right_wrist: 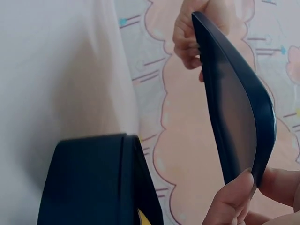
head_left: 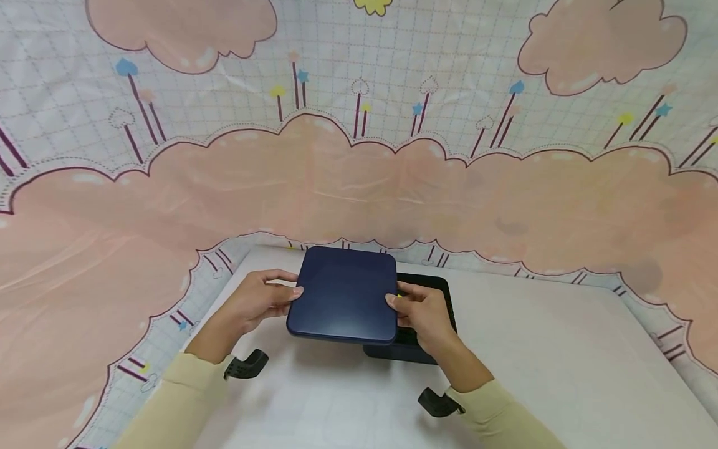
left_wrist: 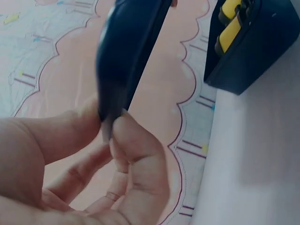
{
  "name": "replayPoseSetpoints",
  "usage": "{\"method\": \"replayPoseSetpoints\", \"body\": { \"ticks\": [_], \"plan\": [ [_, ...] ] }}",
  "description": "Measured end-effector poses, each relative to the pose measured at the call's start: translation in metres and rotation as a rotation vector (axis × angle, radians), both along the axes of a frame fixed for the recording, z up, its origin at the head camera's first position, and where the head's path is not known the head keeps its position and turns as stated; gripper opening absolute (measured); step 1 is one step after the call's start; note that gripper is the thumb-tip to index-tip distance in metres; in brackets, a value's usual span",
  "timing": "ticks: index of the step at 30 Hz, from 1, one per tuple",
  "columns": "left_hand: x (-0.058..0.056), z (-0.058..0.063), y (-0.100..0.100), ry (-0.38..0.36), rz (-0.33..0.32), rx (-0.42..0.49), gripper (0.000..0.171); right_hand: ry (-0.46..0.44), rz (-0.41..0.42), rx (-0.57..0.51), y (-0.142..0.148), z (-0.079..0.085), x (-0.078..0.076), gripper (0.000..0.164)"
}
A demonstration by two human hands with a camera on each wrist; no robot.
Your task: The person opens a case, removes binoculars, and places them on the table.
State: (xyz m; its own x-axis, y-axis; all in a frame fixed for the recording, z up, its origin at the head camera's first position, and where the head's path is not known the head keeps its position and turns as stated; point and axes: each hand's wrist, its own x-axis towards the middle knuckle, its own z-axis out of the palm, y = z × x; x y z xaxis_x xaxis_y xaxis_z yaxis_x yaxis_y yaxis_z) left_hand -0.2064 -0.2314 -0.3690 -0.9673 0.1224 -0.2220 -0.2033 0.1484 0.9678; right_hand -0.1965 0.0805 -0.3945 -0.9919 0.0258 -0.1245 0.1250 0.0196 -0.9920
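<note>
Between both hands hangs a dark blue square lid (head_left: pixel 344 296) with rounded corners, raised above the table. My left hand (head_left: pixel 263 302) pinches its left edge between thumb and fingers. My right hand (head_left: pixel 423 315) pinches the opposite edge. Below and to the right stands a dark box (head_left: pixel 401 353) with its top uncovered, partly hidden behind the lid and the right hand. Yellow-and-black items (left_wrist: pixel 229 33) show inside it in the left wrist view; their kind cannot be told. In the right wrist view the lid (right_wrist: pixel 234 98) stands apart from the box (right_wrist: pixel 89 183).
The white table (head_left: pixel 561 362) extends around the box. Behind it hangs a cloth (head_left: pixel 359 193) printed with clouds and a grid. A black strap-mounted device (head_left: pixel 247 365) sits at the left wrist and another black device (head_left: pixel 440 403) at the right.
</note>
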Motion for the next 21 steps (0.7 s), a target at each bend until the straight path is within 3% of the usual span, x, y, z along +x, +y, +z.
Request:
{"method": "replayPoseSetpoints", "body": {
  "ticks": [14,21],
  "plan": [
    [-0.002,-0.002,-0.031,-0.005,-0.077,0.027,0.039,-0.013,0.010,-0.037,-0.026,-0.004,0.000,0.045],
    [-0.002,-0.009,-0.038,-0.025,-0.051,0.022,0.032,-0.014,0.018,-0.060,-0.034,-0.008,-0.003,0.046]
  ]
}}
